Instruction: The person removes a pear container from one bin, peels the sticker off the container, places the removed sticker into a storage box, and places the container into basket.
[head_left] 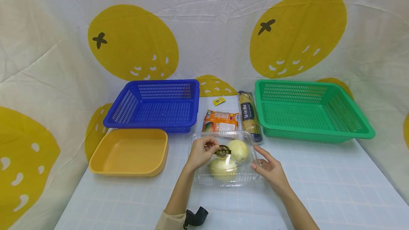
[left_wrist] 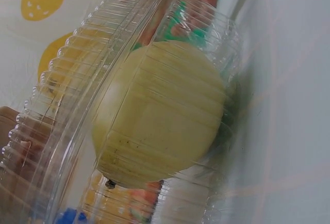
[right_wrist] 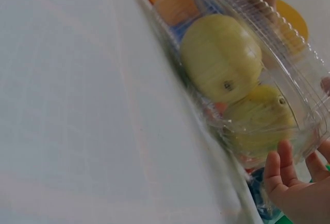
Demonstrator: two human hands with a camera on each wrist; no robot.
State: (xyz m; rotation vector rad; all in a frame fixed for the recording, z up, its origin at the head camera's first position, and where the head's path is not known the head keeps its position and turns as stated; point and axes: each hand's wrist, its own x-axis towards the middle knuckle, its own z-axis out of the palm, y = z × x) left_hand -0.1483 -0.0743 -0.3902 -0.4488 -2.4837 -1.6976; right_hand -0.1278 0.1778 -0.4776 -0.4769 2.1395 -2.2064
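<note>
A clear plastic clamshell box point(head_left: 246, 177) lies on the table in front of me, its lid over two pale yellow melons point(head_left: 223, 168). In the left wrist view one melon point(left_wrist: 160, 113) fills the middle; both melons point(right_wrist: 221, 56) show through the wall in the right wrist view. Above the lid my left hand point(head_left: 202, 152) pinches the left edge of a black-and-gold label point(head_left: 223, 151) between thumb and fingers. At the box's right side my right hand point(head_left: 271, 171) has its fingers spread and rests its fingertips against the edge.
Behind the box lie an orange food packet point(head_left: 220, 121), a small yellow sachet point(head_left: 218, 101) and a bag of pasta point(head_left: 249, 116). A blue basket point(head_left: 150, 129) and a yellow tub point(head_left: 127, 174) stand left, a green basket point(head_left: 306, 134) right.
</note>
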